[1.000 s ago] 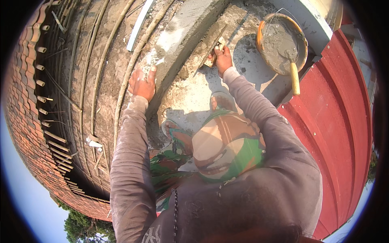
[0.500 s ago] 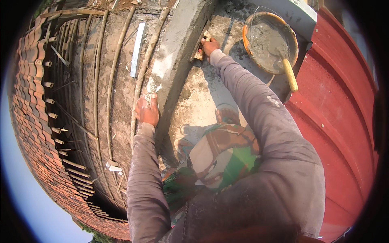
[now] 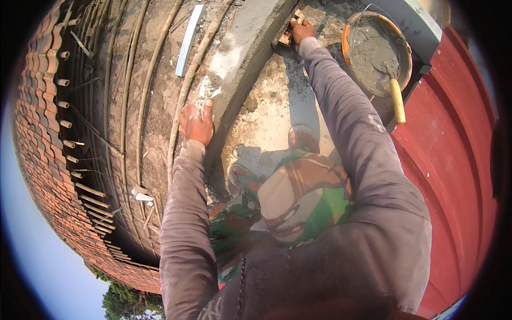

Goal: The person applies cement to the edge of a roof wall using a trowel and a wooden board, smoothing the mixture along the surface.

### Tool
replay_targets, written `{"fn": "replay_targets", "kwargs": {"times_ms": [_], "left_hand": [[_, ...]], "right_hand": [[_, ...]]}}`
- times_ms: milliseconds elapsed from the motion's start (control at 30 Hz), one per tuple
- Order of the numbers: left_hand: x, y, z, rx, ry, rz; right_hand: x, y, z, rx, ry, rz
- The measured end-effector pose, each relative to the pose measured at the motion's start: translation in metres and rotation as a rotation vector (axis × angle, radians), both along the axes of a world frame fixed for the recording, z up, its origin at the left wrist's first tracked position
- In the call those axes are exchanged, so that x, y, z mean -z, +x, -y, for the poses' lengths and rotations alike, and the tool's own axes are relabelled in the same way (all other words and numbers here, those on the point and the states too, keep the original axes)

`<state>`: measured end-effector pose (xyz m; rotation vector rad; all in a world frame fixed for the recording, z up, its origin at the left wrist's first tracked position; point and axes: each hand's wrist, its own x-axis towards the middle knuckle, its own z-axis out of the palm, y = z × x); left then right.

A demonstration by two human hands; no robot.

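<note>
My right hand (image 3: 304, 32) is closed round a wooden float (image 3: 286, 38), held against the side face of a low, grey mortar-coated wall (image 3: 242, 45). The float's working face is hidden against the wall. My left hand (image 3: 196, 124) lies on the wall's top, beside a whitish patch, fingers stretched out and holding nothing. To the right of my right arm stands an orange-rimmed bucket (image 3: 345, 45) of wet grey mortar (image 3: 376, 48). A trowel (image 3: 397, 101) leans in it, its blade partly sunk and its yellowish handle sticking out over the rim.
Left of the wall, bamboo poles (image 3: 152, 69) run over a rough brown surface, with a white strip (image 3: 190, 40) lying there. Clay roof tiles (image 3: 40, 128) border the far left. Red metal roofing (image 3: 448, 144) slopes at the right. My feet stand on a pale concrete ledge (image 3: 266, 112).
The whole view has shifted, so the wall and bucket sit farther right. My right hand with the float appears slightly farther along the wall. My left hand stays on the wall top.
</note>
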<state>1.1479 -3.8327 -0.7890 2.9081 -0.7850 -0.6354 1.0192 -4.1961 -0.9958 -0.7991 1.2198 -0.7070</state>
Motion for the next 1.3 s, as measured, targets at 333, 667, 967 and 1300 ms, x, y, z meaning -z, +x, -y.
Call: {"fn": "replay_targets", "kwargs": {"times_ms": [333,667,967,1300], "left_hand": [[0.002,0.006,-0.004,-0.009,0.023,-0.016],[0.003,0.005,-0.002,-0.026,0.041,-0.027],[-0.002,0.009,-0.005,-0.024,0.048,-0.068],[0.001,0.007,-0.002,-0.004,0.035,-0.008]], "right_hand": [[-0.019,0.01,-0.238,-0.023,0.248,0.17],[-0.044,0.0,-0.093,0.027,-0.056,0.133],[-0.123,-0.007,-0.182,-0.091,-0.228,0.223],[-0.079,0.0,-0.19,-0.031,0.048,0.351]]}}
